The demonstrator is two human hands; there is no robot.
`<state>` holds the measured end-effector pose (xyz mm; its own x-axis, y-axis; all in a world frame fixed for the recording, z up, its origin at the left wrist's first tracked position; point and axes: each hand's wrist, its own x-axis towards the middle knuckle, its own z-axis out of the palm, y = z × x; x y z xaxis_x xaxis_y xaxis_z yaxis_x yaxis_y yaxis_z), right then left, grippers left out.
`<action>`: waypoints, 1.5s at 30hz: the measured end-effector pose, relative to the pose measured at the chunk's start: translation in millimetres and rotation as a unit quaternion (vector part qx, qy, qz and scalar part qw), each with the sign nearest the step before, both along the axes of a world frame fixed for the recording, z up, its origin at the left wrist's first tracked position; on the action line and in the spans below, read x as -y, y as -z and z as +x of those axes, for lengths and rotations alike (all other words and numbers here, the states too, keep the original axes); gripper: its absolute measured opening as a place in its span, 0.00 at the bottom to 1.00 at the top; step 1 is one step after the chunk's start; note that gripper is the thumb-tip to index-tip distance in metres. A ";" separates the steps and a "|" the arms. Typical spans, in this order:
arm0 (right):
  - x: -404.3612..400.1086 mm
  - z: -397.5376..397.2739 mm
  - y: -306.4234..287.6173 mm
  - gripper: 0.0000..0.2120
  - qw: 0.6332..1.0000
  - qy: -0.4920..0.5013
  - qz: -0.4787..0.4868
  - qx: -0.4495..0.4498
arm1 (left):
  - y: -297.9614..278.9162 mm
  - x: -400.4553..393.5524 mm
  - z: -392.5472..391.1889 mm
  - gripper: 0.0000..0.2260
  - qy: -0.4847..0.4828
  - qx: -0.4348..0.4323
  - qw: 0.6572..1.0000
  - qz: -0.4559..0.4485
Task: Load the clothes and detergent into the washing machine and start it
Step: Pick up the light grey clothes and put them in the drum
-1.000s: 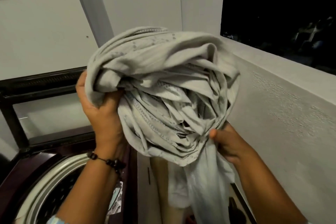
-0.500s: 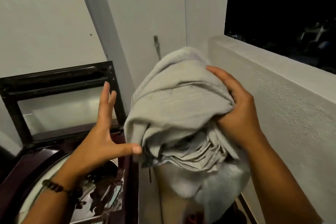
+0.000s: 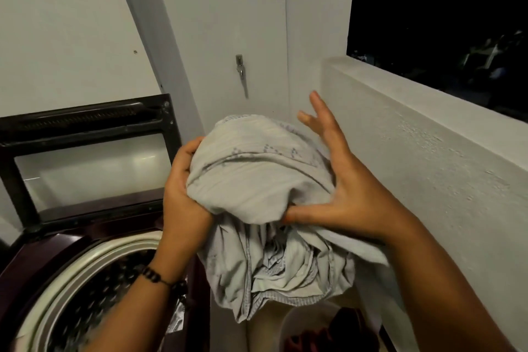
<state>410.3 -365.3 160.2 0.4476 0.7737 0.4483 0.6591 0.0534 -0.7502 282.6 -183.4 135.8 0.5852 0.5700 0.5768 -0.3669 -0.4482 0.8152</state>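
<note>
- Left hand [image 3: 183,197] has its grip curled round the left side of the bundle of grey cloth [image 3: 257,180], fingers dug into the folds.
- Right hand [image 3: 345,188] is on the other side of that bundle: fingers spread and straight, upper fingers lifted clear of the fabric, thumb [image 3: 303,213] pressed in under the front fold.
- The grey cloth sits between the two hands, bunched at the top, with loose folds hanging down below both grips; a faint printed pattern shows on it, too blurred to read.
- A dark beaded bracelet [image 3: 155,277] rings the left wrist.
- Down and to the left of the left grip, the top-loading washing machine [image 3: 57,260] stands open, dark maroon casing, pale ring round the drum [image 3: 94,303].
- Its lid [image 3: 85,151] is upright behind the drum, black frame, glass pane, just left of the left hand.
- Below the right grip, under the hanging cloth, a pale basket [image 3: 297,320] with dark red clothing [image 3: 343,328] in it.
- Beyond the hands, a metal door handle [image 3: 241,71] on the white door.
- To the right of the right grip, a rough white ledge [image 3: 428,151] under a dark opening.
- No brand, label or writing can be read anywhere.
</note>
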 end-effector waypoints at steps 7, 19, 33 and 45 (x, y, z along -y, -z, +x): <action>35.0 33.0 57.3 0.70 0.972 -0.030 -0.007 -0.233 | 1.4 -29.0 -1.2 0.20 -0.036 0.119 0.978 -0.168; -14.6 19.9 77.9 0.29 0.907 0.047 0.224 -0.354 | 16.5 -1.7 0.5 0.37 0.062 0.058 0.960 -0.266; 0.9 17.6 29.0 0.26 0.983 0.077 0.161 0.031 | 3.3 -21.9 -33.5 0.66 0.064 -0.312 0.931 0.181; 6.1 6.9 19.4 0.55 1.000 -0.026 0.012 0.001 | 9.1 9.0 -14.5 0.36 0.003 -0.075 0.997 0.024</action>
<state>417.2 -371.4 140.7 0.4069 0.7844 0.4681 0.6563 0.1054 -0.7471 268.0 -192.4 126.7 0.6708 0.5403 0.5080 -0.2448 -0.4852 0.8394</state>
